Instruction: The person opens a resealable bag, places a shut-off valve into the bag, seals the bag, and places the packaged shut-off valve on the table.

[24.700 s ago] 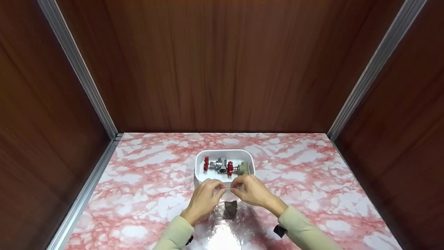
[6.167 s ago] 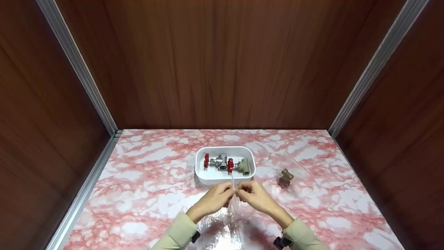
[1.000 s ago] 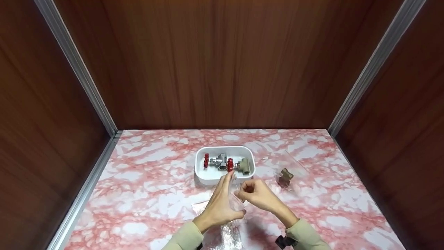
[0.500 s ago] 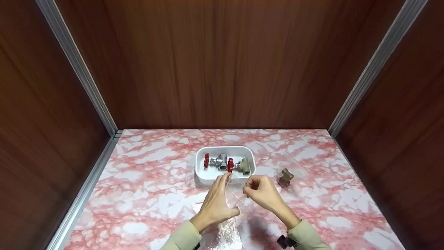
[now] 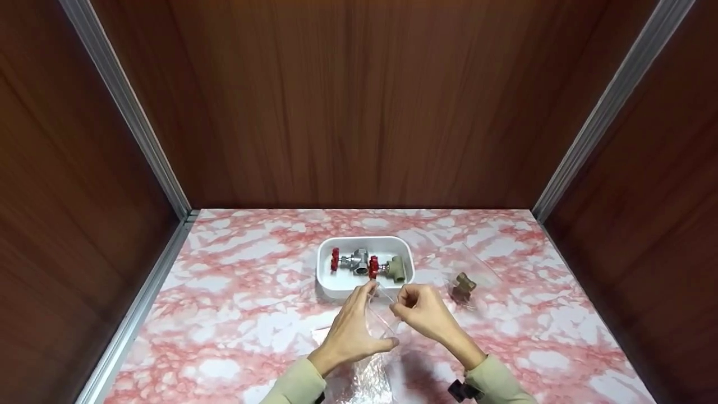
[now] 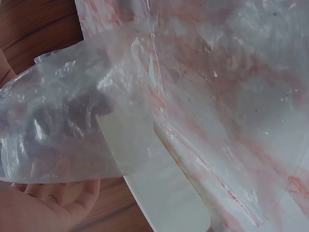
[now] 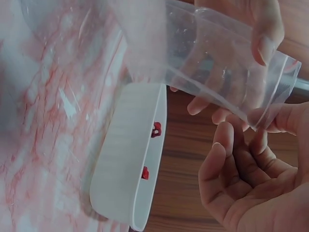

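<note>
A clear plastic bag hangs between the two hands, its upper edge spread apart. The left hand lies along the bag's left side with thumb and fingers spread; in the right wrist view its fingers show behind and over the film. The right hand pinches the bag's edge between thumb and index finger, seen closely in the right wrist view, where the bag has a zip-like strip near that edge. In the left wrist view the bag covers part of a hand.
Beyond the hands stands a white tray holding a silver valve and an olive-green valve, both with red handwheels. A brass fitting lies in a clear bag at right. More clear film lies at the front. Brown panels surround the table.
The left hand's fingers have spread from their earlier pinch along the bag. Its upper edge has widened, and the right hand has shifted slightly right and up. Over the last half second, little moved.
</note>
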